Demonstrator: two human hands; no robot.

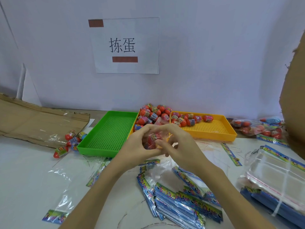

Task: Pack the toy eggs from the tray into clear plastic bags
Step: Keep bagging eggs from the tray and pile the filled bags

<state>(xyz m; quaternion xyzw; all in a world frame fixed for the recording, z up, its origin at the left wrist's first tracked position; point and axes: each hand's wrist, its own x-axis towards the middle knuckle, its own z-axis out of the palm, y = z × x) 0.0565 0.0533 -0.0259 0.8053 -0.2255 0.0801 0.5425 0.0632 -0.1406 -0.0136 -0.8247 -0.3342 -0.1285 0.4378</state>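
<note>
i've got both hands up over the middle of the table: my left hand (140,142) and right hand (175,142) curl their fingers around a clear bag (152,139) with red toy eggs inside. more eggs fill the yellow tray (214,131) by the far edge. i judge this the bagging step; next comes closing the mouth.
</note>
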